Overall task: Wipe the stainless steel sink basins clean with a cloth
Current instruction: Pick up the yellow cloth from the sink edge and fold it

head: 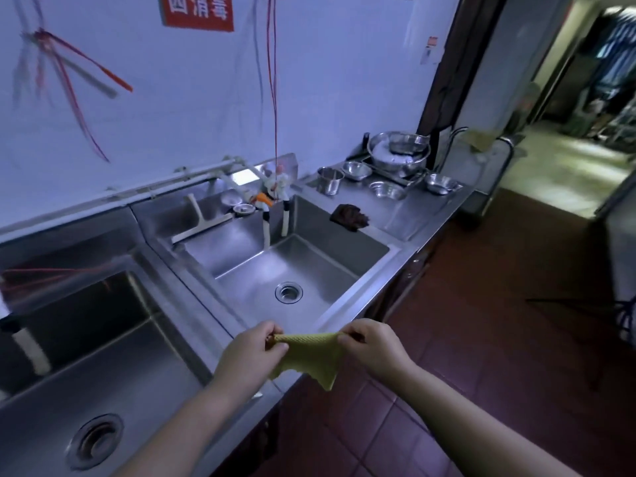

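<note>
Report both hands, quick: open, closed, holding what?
Left hand: closed, pinching one end of the yellow cloth.
Right hand: closed, pinching its other end.

Glossy brushed-steel sink basin (303, 266); yellow cloth (309, 356) looks waffle-textured and matt.

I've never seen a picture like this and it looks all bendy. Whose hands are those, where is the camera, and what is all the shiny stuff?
The camera sits on a person's head and looks down, so you see what that person sees. Its wide lens bends the edges. The left hand and right hand are the person's own, and together they stretch a yellow cloth between them. In front are two steel sink basins: the middle basin with its round drain, and another basin to the left. On the counter farther back stand metal bowls and a steel cup. A dark rag lies by the sink's edge. No wiping is happening in this picture.
</note>
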`<state>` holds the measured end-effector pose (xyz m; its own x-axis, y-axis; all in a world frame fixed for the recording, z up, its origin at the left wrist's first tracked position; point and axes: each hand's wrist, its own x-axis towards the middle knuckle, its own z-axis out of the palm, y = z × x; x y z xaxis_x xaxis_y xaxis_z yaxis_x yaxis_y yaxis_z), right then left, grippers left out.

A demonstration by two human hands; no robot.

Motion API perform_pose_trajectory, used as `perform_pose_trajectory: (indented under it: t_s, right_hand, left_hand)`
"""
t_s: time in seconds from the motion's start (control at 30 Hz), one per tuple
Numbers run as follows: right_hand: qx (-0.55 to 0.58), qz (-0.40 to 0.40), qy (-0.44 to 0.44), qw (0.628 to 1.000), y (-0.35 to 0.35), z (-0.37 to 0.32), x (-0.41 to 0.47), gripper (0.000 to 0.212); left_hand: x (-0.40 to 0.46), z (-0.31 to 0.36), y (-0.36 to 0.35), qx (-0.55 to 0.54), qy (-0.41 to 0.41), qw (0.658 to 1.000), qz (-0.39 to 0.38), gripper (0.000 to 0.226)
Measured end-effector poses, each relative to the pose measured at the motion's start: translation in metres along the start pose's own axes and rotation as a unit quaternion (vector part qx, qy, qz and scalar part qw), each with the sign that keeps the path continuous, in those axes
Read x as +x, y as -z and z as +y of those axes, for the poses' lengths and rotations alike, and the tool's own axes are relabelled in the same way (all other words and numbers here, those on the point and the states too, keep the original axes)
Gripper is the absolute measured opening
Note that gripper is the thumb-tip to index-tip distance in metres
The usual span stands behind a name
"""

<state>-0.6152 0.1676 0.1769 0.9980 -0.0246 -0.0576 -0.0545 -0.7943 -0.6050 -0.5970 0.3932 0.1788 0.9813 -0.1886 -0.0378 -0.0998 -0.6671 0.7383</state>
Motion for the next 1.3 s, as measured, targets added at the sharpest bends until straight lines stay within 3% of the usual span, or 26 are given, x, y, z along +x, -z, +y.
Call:
perform_pose_trajectory:
  t_s: [0.37, 0.67, 0.83, 0.93, 1.17, 1.3]
  right_hand:
    - [0.041, -0.028, -0.006, 0.999, 0.074, 0.101, 0.115, 0.009]
    - [-0.007, -0.008, -0.004, 1.0, 0.125, 0.149, 0.26, 0.01]
    - [-0.022, -0.026, -0.004, 0.999, 0.152, 0.165, 0.336, 0.01]
    - [-0.017, -0.047, -0.005, 0.999, 0.154, 0.177, 0.372, 0.01]
    - [0.008, -0.114, 0.021, 0.993, 0.135, 0.193, 0.455, 0.007]
    - [0.045, -0.146, 0.045, 0.987, 0.123, 0.197, 0.515, 0.02]
  left_hand:
    - [0.126, 0.066, -0.075, -0.031, 0.029, 0.999, 0.003, 0.011]
    - [0.279, 0.091, -0.114, -0.067, 0.039, 0.997, 0.015, 0.012]
    - [0.351, 0.105, -0.124, -0.09, 0.056, 0.994, 0.017, 0.026]
    - [0.382, 0.106, -0.127, -0.094, 0.07, 0.993, 0.01, 0.034]
    - [0.439, 0.084, -0.136, -0.059, 0.128, 0.99, 0.018, 0.026]
    - [0.477, 0.075, -0.143, -0.03, 0.172, 0.983, 0.051, 0.025]
